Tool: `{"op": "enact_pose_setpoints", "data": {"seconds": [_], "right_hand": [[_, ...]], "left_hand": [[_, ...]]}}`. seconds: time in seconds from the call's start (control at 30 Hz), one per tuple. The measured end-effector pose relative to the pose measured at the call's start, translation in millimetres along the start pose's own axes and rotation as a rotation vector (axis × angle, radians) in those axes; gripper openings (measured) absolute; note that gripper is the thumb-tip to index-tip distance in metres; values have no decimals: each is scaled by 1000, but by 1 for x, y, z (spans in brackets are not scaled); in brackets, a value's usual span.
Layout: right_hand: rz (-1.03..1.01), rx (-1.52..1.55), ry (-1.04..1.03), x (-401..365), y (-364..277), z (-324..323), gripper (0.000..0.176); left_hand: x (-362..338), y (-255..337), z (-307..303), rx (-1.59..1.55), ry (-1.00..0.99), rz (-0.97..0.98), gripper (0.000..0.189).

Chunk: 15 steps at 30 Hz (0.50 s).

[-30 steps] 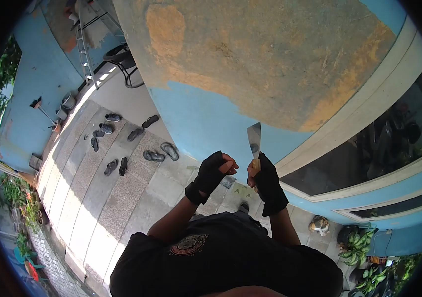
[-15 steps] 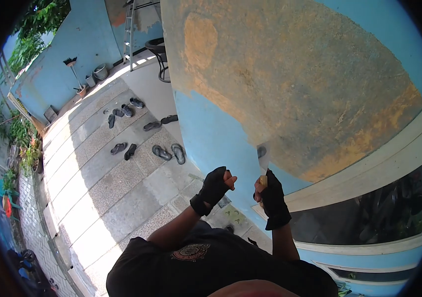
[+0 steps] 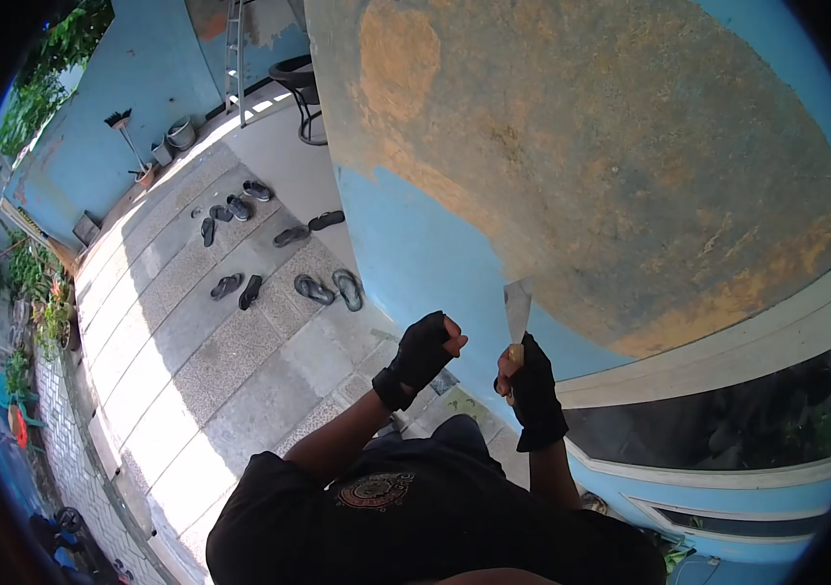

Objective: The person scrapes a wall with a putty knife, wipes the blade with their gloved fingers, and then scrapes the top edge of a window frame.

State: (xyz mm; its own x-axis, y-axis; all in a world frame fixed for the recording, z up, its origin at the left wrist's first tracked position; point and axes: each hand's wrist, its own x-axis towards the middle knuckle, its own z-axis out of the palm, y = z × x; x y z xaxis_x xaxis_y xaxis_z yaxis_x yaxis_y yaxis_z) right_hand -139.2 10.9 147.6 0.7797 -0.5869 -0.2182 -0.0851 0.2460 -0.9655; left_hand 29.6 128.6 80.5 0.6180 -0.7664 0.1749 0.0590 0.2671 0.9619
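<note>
My right hand (image 3: 532, 395), in a black fingerless glove, is wrapped round the pale handle of a putty knife (image 3: 518, 310). Its broad metal blade points up at the wall, at the border between blue paint and bare plaster; whether it touches cannot be told. To the left, my left hand (image 3: 425, 351), gloved alike, is closed in a fist in front of my chest, with nothing showing in it. The wall (image 3: 571, 175) has a large scraped patch of grey and tan plaster, with blue paint (image 3: 415, 244) around it.
Below the wall patch runs a pale ledge over a dark window (image 3: 727, 424). Several sandals and shoes (image 3: 313, 289) lie on the paved floor (image 3: 240, 375) to the left. Farther back are a ladder (image 3: 234, 63), a dark chair (image 3: 296, 78), a broom (image 3: 128, 136) and buckets (image 3: 179, 133).
My view has shifted a little. The putty knife has turned so that more of its blade shows. My left hand stays closed, slightly higher in view.
</note>
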Motion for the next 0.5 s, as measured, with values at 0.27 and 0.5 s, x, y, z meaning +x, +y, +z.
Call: {"op": "enact_pose_setpoints", "data": {"seconds": [0.27,0.5], "right_hand": [[111,111,-97,24,-6,-19,22],[174,-64,-119,59,-10,-47,21]], "left_hand": [[15,-28,33,-350,33,-346,26],[50,-83,99,-766,-106,-400,60]]}}
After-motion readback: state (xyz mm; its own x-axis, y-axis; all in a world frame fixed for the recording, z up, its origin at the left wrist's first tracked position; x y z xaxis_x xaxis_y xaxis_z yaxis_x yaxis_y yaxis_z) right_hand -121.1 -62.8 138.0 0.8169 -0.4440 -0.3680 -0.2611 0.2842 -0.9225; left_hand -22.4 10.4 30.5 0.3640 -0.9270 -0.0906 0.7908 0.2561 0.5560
